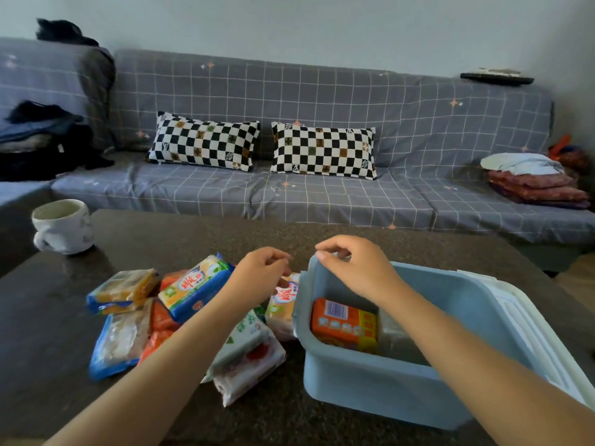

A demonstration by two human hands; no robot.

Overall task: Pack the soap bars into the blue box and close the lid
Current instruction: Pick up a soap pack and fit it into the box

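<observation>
A pale blue plastic box (380, 384) with rounded corners is seen open on the right of a dark speckled table (193, 233), its white ribbed lid (528, 320) hanging back off the right side. An orange-wrapped soap bar (344, 326) with a barcode panel is stood inside against the left wall, beside a clear-wrapped bar (394, 333). Just left of the box a loose heap of soap bars (167, 310) is spread, wrapped in blue-and-yellow, orange and white-and-red packets. The far left corner of the box rim is touched by the curled fingers of the right hand (351, 268); whether it is gripped cannot be told. The left hand (260, 272) is held over the heap, fingers loosely curled, nothing visibly held.
</observation>
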